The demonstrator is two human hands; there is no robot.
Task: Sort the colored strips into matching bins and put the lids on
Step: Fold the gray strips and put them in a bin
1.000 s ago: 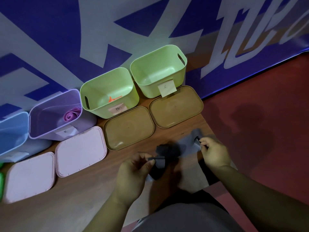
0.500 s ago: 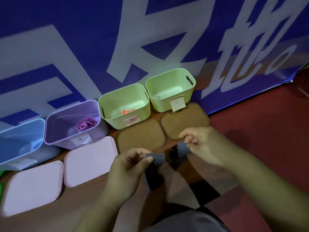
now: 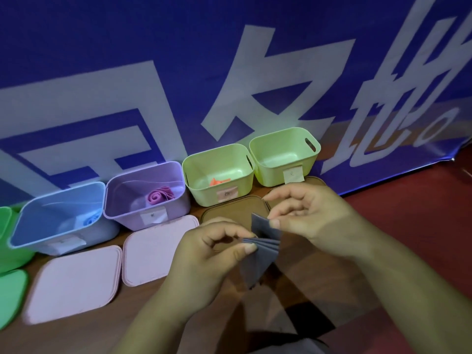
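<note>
Bins numbered five: left lime bin (image 3: 201, 198), right lime bin (image 3: 268, 175), purple bin (image 3: 125, 218), blue bin (image 3: 38, 226), and green bin (image 3: 10, 251), which was cut off at the frame edge.

Lids numbered five:
- left pink lid (image 3: 74, 282)
- right pink lid (image 3: 153, 251)
- left brown lid (image 3: 229, 210)
- right brown lid (image 3: 316, 180), mostly hidden
- green lid (image 3: 10, 297), partly in frame

Four strips were seen: grey strip (image 3: 263, 251), pink strip (image 3: 158, 196), orange strip (image 3: 218, 181), blue strip (image 3: 92, 218).

Four labels showed: blue-bin label (image 3: 67, 242), purple-bin label (image 3: 153, 215), left-lime label (image 3: 227, 195), right-lime label (image 3: 293, 175).

Two hands were present: left hand (image 3: 207, 259), right hand (image 3: 314, 221).
</note>
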